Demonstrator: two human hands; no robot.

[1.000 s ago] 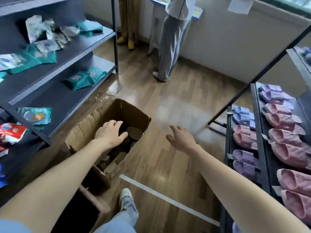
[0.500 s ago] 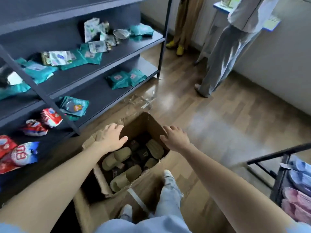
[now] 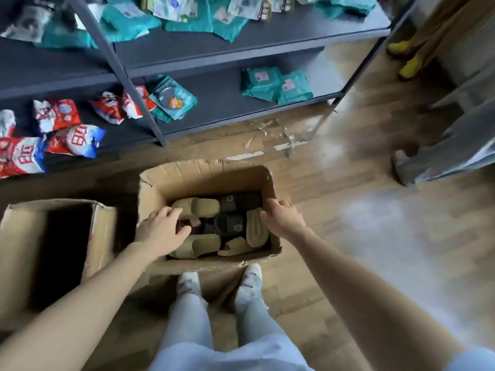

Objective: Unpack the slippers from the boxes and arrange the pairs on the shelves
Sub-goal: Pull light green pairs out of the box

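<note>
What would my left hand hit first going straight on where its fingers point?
Probably the tan slipper in the cardboard box, just ahead of the left hand; depth is unclear, so they may already touch.

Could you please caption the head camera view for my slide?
Left hand reaches into an open brown cardboard box of beige and dark brown slippers on a wooden floor, right hand at its rim.

Dark metal shelving on glossy wood floor

Wood floor occupied by slipper box and second box, plastic scraps strewn beyond, shelving stocked with packets
</note>
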